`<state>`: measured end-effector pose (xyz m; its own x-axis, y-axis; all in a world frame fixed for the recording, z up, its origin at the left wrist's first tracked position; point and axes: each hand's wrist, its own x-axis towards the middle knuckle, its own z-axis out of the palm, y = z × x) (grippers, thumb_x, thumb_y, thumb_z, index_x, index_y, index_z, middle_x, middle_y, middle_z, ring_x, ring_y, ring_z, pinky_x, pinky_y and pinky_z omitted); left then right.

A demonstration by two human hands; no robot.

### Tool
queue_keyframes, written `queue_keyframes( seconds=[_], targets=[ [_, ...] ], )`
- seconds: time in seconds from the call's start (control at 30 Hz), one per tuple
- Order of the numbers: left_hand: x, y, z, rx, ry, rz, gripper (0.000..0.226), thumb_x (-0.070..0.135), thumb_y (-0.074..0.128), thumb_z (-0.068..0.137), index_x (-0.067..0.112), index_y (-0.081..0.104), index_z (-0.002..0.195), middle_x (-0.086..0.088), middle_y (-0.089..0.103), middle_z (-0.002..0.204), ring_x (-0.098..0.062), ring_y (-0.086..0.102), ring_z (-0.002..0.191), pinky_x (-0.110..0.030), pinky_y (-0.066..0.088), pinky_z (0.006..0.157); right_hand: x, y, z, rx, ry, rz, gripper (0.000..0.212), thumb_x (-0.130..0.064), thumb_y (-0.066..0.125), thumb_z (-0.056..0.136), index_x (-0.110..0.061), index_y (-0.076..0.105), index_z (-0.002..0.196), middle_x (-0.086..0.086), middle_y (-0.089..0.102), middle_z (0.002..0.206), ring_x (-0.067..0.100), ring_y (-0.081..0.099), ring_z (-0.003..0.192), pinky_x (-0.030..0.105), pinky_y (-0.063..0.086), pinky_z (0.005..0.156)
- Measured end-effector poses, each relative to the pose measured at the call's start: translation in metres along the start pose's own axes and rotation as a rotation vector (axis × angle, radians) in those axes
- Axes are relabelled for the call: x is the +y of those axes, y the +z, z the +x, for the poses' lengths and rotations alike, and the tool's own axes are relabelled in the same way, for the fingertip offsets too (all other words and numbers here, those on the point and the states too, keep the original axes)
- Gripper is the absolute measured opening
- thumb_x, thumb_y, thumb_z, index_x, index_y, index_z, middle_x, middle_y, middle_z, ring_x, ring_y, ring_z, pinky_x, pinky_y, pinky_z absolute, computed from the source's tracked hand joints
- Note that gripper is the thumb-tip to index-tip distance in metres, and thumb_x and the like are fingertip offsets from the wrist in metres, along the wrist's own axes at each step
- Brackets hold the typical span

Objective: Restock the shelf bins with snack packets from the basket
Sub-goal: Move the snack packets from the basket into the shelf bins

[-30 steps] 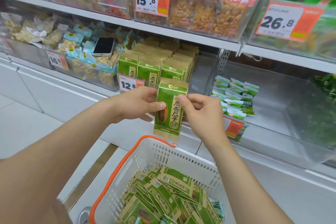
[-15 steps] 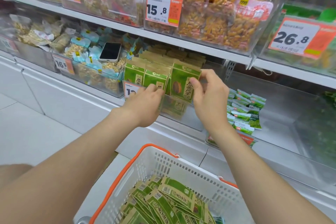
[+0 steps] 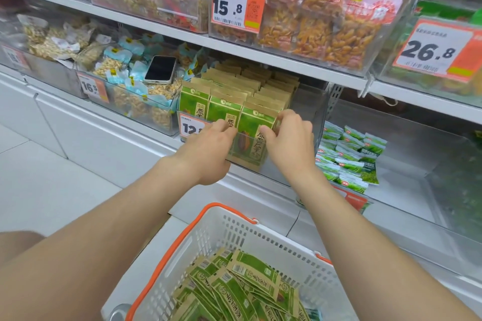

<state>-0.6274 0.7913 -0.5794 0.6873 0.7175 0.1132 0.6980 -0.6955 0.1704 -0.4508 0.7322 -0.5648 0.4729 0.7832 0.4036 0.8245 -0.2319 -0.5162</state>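
1. A shop aisle: white shelves carry clear bins of snacks, and pale floor tiles show at the left.
2. The middle bin holds green packets standing upright in rows with their faces forward, probably so the labels read from the aisle and each row props the next.
3. The packet being stocked stands at the bin's near right, just behind the clear front wall and beside two others, filling out the front row.
4. The left hand has its fingers curled narrow on the packet's left edge. The right hand pinches the top right corner between thumb and fingers. Holding both sides likely keeps the thin pouch square and upright while it is seated.
5. The basket sits near, under the arms, within short reach of the bin. A heap of the same packets lies flat inside, so much restocking remains.
6. A phone lies on the nut bags in the bin to the left, seemingly set aside to free both hands.
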Motion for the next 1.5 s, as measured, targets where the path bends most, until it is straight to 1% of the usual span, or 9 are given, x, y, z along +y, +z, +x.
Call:
queue_keyframes(
  seconds=[0.07,0.17,0.33,0.6,0.83,0.97,1.17,1.33,1.5],
  targets=[
    [0.003,0.003,-0.001,0.076,0.005,0.028,0.051,0.023,0.063,0.095,0.014,0.044,0.142,-0.006,0.043,0.135,-0.032,0.051,0.120,-0.051,0.050,0.091,-0.004,-0.007,-0.013,0.161,-0.148,-0.021,0.042,-0.024,0.072,0.095,-0.012,0.050,0.128,0.012,0.062,0.117,0.035,0.059,0.107,0.041,0.045,0.081],
    [0.009,0.011,-0.007,0.203,0.034,0.018,0.029,0.021,0.061,0.091,0.014,0.045,0.115,-0.007,0.042,0.115,-0.034,0.051,0.101,-0.046,0.045,0.077,0.000,-0.003,-0.041,0.304,-0.437,0.088,0.025,-0.008,0.063,0.088,-0.012,0.057,0.111,0.005,0.061,0.103,0.026,0.057,0.094,0.038,0.048,0.081],
    [0.022,0.038,-0.028,-0.107,0.075,0.074,0.014,0.020,0.051,0.096,0.023,0.057,0.108,-0.003,0.064,0.104,-0.032,0.064,0.096,-0.040,0.051,0.071,0.045,0.038,-0.101,-0.181,-0.302,-0.049,0.011,-0.026,0.052,0.081,-0.023,0.062,0.082,0.000,0.064,0.067,0.029,0.060,0.066,0.035,0.048,0.055],
    [0.052,0.101,-0.055,-0.583,0.358,0.121,0.018,0.025,0.045,0.103,0.025,0.062,0.097,0.004,0.060,0.088,-0.025,0.061,0.088,-0.045,0.057,0.085,0.162,0.104,-0.195,-1.033,-0.066,-0.398,0.020,-0.005,0.051,0.092,-0.013,0.061,0.108,0.010,0.065,0.107,0.030,0.065,0.097,0.042,0.057,0.081],
    [0.063,0.135,-0.056,-0.782,0.349,0.241,0.020,0.011,0.047,0.102,0.016,0.065,0.097,-0.003,0.065,0.092,-0.027,0.065,0.084,-0.041,0.055,0.072,0.197,0.155,-0.243,-1.084,-0.037,-0.327,0.085,0.015,0.049,0.085,-0.023,0.019,0.154,0.017,0.028,0.157,0.042,0.040,0.139,0.051,0.049,0.104],
    [0.064,0.142,-0.050,-0.791,0.335,0.255,0.021,0.008,0.047,0.101,0.015,0.063,0.090,-0.002,0.064,0.086,-0.026,0.066,0.080,-0.041,0.057,0.073,0.203,0.175,-0.249,-0.963,0.137,-0.280,0.099,-0.007,0.060,0.095,-0.032,-0.008,0.162,0.012,0.006,0.170,0.043,0.022,0.151,0.054,0.038,0.118],
    [0.059,0.139,-0.039,-0.782,0.319,0.231,0.021,0.014,0.047,0.102,0.019,0.067,0.108,0.000,0.065,0.100,-0.025,0.066,0.091,-0.045,0.058,0.084,0.205,0.176,-0.240,-0.887,0.047,-0.423,0.076,-0.026,0.073,0.090,-0.014,0.030,0.151,0.012,0.052,0.140,0.033,0.051,0.128,0.045,0.045,0.109],
    [0.057,0.128,-0.036,-0.803,0.327,0.295,0.028,0.018,0.046,0.105,0.020,0.065,0.125,-0.004,0.067,0.122,-0.026,0.066,0.107,-0.044,0.056,0.093,0.199,0.153,-0.219,-0.936,0.040,-0.159,0.007,-0.023,0.047,0.098,-0.019,0.052,0.097,-0.001,0.059,0.082,0.019,0.060,0.074,0.032,0.045,0.060],
    [0.047,0.111,-0.032,-0.732,0.263,0.232,0.065,0.022,0.072,0.096,0.024,0.043,0.153,-0.002,0.055,0.147,-0.026,0.057,0.129,-0.044,0.051,0.104,0.160,0.108,-0.181,-0.840,-0.057,-0.115,0.015,-0.022,0.048,0.087,-0.019,0.056,0.075,0.001,0.061,0.070,0.023,0.060,0.067,0.032,0.043,0.055]
  ],
)
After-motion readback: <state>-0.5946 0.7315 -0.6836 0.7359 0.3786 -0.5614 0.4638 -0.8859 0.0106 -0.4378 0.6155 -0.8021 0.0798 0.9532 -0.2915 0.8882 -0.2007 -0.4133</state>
